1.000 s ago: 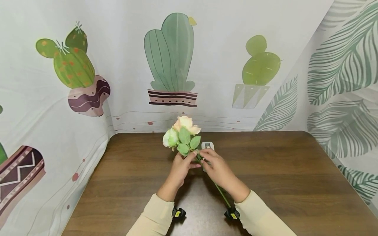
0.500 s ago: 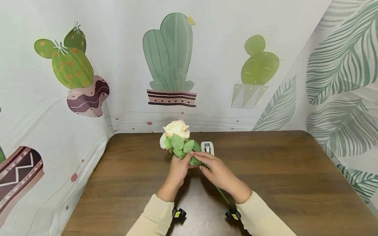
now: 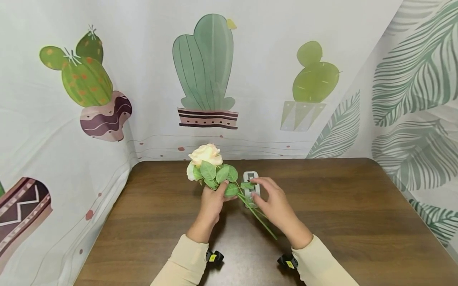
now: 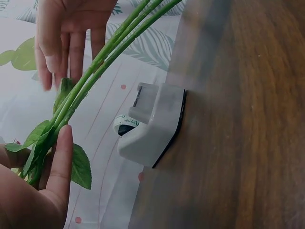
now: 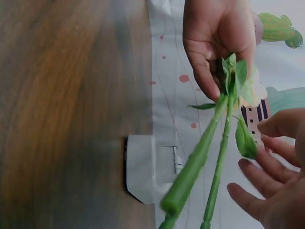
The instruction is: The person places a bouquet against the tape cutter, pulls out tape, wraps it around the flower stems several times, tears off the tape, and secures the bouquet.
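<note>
Left grip (image 3: 212, 200) holding flower stems (image 5: 193, 167), right grip (image 3: 277, 202) relaxed beside a leaf (image 5: 246, 139), tape dispenser (image 4: 151, 131) on wooden table (image 3: 340, 210)

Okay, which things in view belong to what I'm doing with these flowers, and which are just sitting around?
In the job:
- flowers, gripped by your left hand
- leaf beside the stems, close to your right hand

Just around:
- tape dispenser on the table, apart from both hands; perhaps meant for use, I can't tell
- cactus-print backdrop

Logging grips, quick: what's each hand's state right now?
Left hand: closed, holding the flowers.
Right hand: open, beside a leaf; contact unclear.
</note>
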Motion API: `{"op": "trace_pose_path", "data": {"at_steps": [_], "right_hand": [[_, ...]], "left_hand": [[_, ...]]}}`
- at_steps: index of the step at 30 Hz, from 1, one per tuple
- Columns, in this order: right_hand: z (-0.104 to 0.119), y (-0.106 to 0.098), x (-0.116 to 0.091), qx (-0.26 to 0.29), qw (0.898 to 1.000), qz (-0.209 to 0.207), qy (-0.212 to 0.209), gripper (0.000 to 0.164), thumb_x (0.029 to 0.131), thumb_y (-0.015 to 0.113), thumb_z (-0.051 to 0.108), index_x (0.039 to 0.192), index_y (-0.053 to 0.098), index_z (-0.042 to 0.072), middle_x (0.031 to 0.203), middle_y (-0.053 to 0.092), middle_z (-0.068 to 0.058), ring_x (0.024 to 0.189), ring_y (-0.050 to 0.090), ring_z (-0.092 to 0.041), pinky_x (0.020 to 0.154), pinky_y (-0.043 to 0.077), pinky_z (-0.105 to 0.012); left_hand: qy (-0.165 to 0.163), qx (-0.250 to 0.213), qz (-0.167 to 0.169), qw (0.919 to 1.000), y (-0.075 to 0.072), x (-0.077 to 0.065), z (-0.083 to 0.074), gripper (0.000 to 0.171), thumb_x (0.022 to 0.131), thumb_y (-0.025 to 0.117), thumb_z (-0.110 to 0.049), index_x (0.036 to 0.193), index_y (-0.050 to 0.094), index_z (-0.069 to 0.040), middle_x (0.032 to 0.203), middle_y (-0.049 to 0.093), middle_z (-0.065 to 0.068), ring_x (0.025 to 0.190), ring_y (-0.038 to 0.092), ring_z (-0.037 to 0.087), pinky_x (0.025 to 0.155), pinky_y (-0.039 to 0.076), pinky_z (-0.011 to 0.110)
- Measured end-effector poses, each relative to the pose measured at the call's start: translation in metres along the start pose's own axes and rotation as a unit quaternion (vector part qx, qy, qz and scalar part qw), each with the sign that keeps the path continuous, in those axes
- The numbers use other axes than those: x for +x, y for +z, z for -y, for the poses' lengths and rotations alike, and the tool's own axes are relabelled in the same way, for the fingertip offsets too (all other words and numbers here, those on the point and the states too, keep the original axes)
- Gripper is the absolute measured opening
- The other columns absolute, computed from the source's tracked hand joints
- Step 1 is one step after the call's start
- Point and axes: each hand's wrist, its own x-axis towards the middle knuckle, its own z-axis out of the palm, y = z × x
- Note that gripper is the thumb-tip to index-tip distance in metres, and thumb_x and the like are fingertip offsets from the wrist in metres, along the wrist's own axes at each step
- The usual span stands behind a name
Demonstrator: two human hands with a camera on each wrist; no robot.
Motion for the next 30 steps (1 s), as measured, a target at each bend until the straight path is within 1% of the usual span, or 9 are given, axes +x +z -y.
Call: {"op": "trace_pose_path", "data": {"at_steps": [3,5,10,13,17,20,23,27,30], "right_hand": [[0.0010,-0.0028,-0.0002,0.009,0.999,-0.010,0.031,0.040,0.092,0.073,0.016,0.129,0.060,0.009,0.130,0.061,-0.008,0.128,0.058,-0.030,0.110,0.046,-0.050],[0.0014,-0.0030,-0.0008,0.002,0.999,0.002,0.044,0.042,0.092,0.074,0.019,0.129,0.058,0.008,0.129,0.061,-0.009,0.126,0.059,-0.030,0.108,0.047,-0.050],[0.0002,0.0000,-0.0037,-0.047,0.994,0.084,0.055,0.049,0.090,0.077,0.029,0.130,0.060,0.008,0.128,0.062,-0.007,0.117,0.064,-0.027,0.100,0.052,-0.047],[-0.0011,0.0019,-0.0050,-0.064,0.989,0.117,0.057,0.050,0.090,0.077,0.031,0.132,0.062,0.008,0.127,0.064,-0.004,0.113,0.065,-0.024,0.097,0.053,-0.045],[-0.0025,0.0029,-0.0052,-0.067,0.989,0.121,0.049,0.042,0.091,0.076,0.027,0.129,0.065,0.009,0.122,0.069,-0.004,0.108,0.067,-0.019,0.095,0.055,-0.042],[-0.0026,0.0026,-0.0057,-0.071,0.989,0.126,0.033,0.033,0.093,0.074,0.024,0.124,0.069,0.013,0.118,0.071,-0.001,0.102,0.068,-0.016,0.090,0.057,-0.040],[-0.0030,0.0029,-0.0060,-0.081,0.988,0.131,0.008,0.027,0.095,0.071,0.023,0.121,0.069,0.016,0.120,0.071,-0.001,0.106,0.068,-0.016,0.091,0.057,-0.041],[-0.0047,0.0040,-0.0057,-0.077,0.988,0.132,-0.014,0.028,0.097,0.067,0.018,0.124,0.067,0.013,0.123,0.071,-0.004,0.114,0.067,-0.020,0.097,0.055,-0.044],[-0.0060,0.0046,-0.0050,-0.076,0.988,0.131,-0.020,0.027,0.099,0.065,0.015,0.125,0.067,0.012,0.120,0.071,-0.004,0.112,0.068,-0.020,0.097,0.055,-0.045]], "left_hand": [[0.000,-0.004,-0.001,1.0000,-0.0011,0.0002,-0.0003,0.038,0.101,0.055,-0.009,0.137,0.050,0.002,0.120,0.066,0.022,0.085,0.073,0.016,0.074,0.064,0.041],[0.003,-0.008,-0.003,1.0000,-0.0018,0.0002,-0.0006,0.038,0.101,0.055,-0.009,0.137,0.051,0.002,0.120,0.066,0.022,0.084,0.073,0.016,0.074,0.064,0.042],[0.014,-0.018,-0.012,0.9997,-0.0036,0.0007,-0.0022,0.037,0.101,0.055,-0.009,0.136,0.051,0.001,0.120,0.065,0.024,0.083,0.073,0.015,0.076,0.063,0.044],[0.022,-0.016,-0.007,0.9996,-0.0035,0.0005,-0.0029,0.038,0.102,0.055,-0.010,0.139,0.050,0.000,0.124,0.063,0.024,0.086,0.073,0.015,0.076,0.063,0.043],[0.026,-0.022,0.001,0.9994,-0.0021,-0.0008,-0.0041,0.039,0.103,0.054,-0.010,0.141,0.049,-0.003,0.127,0.062,0.022,0.089,0.073,0.016,0.076,0.063,0.042],[0.023,-0.034,0.000,0.9992,-0.0012,-0.0015,-0.0049,0.038,0.103,0.054,-0.009,0.140,0.050,-0.005,0.124,0.064,0.019,0.088,0.073,0.017,0.076,0.064,0.041],[0.023,-0.043,-0.004,0.9988,-0.0010,-0.0014,-0.0052,0.037,0.103,0.052,-0.009,0.140,0.050,-0.005,0.117,0.066,0.015,0.086,0.073,0.016,0.074,0.064,0.040],[0.026,-0.052,-0.006,0.9983,-0.0010,-0.0007,-0.0054,0.037,0.104,0.051,-0.010,0.140,0.051,-0.005,0.107,0.067,0.008,0.083,0.072,0.016,0.074,0.064,0.040],[0.030,-0.054,-0.003,0.9981,-0.0011,-0.0005,-0.0059,0.036,0.104,0.051,-0.011,0.140,0.051,-0.005,0.105,0.067,0.007,0.082,0.072,0.017,0.074,0.064,0.041]]}}
